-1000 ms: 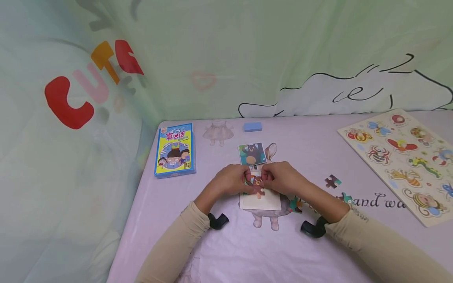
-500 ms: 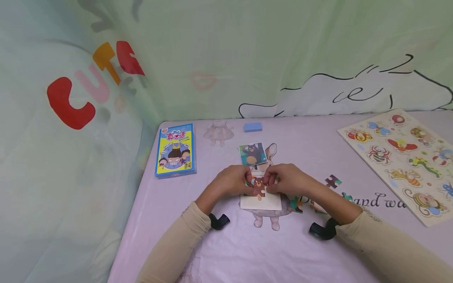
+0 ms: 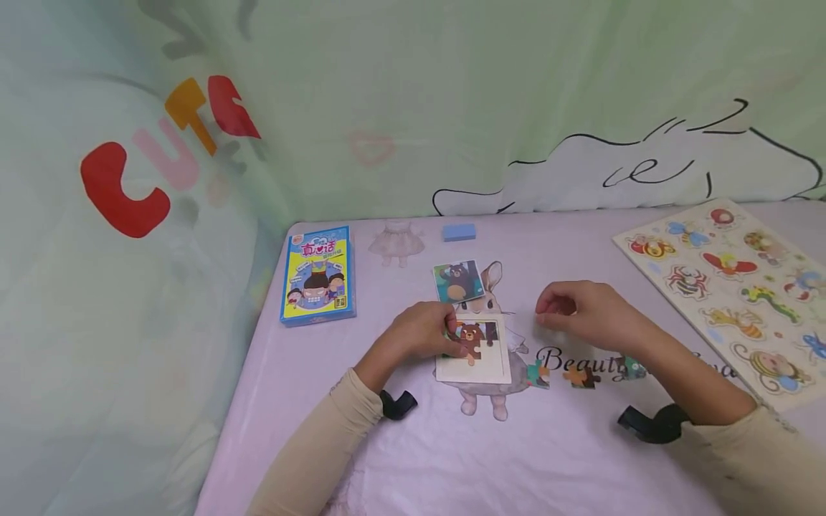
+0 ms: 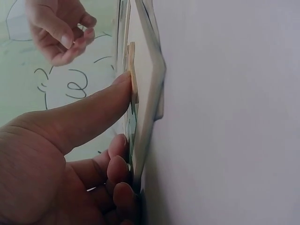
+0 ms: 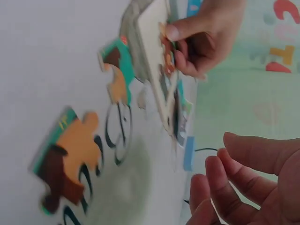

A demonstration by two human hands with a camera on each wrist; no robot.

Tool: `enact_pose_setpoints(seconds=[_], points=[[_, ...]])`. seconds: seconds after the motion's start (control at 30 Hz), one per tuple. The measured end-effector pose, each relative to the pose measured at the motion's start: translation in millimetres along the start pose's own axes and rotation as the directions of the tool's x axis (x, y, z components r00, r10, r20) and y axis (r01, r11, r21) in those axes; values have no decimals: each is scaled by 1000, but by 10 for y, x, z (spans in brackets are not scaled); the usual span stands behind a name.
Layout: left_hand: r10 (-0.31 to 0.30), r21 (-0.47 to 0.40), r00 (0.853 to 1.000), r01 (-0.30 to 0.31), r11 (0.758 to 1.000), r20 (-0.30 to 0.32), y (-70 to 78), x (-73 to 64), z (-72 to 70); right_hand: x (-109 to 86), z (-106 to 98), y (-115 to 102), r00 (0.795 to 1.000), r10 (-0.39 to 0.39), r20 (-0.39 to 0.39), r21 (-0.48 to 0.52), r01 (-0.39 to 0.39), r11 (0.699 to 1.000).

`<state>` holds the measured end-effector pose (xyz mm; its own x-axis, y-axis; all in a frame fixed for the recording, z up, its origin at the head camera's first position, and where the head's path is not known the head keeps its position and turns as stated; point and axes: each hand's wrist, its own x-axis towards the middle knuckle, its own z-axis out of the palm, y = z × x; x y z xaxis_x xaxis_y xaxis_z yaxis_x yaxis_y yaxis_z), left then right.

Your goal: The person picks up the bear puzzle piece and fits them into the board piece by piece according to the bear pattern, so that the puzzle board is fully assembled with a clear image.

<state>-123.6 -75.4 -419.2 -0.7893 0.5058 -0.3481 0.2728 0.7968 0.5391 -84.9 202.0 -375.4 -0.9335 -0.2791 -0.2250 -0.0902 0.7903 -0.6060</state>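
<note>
My left hand holds the left side of a small pale puzzle tray. Its thumb presses on the brown bear jigsaw pieces, and its curled fingers sit at the tray's edge. A dark jigsaw piece lies in the tray's upper right corner. Off to the right, my right hand hovers over the table with loosely bent fingers, nothing between them. Loose jigsaw pieces lie below it: a green and orange one, an orange and brown one, and a teal one.
Behind the tray lies a bear picture card, with a small blue block farther back. A blue and yellow box stands at the left. A wooden insect board lies at the right.
My right hand has left the tray and moved right, over the loose pieces. The dark piece in the tray's corner now shows. My left hand has stayed in place.
</note>
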Motion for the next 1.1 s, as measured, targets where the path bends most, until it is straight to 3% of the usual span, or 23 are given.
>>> enact_pose_setpoints(seconds=[0.3,1.1], points=[[10,-16,1000,-10,1000,-3,-18,-10,-14,-148,-210,124,999,48,-1,-28,-48,998],[2,15,1000,-1,1000,-8,-31,9,6,-275,-398,583,991,123,-43,-128,-128,984]])
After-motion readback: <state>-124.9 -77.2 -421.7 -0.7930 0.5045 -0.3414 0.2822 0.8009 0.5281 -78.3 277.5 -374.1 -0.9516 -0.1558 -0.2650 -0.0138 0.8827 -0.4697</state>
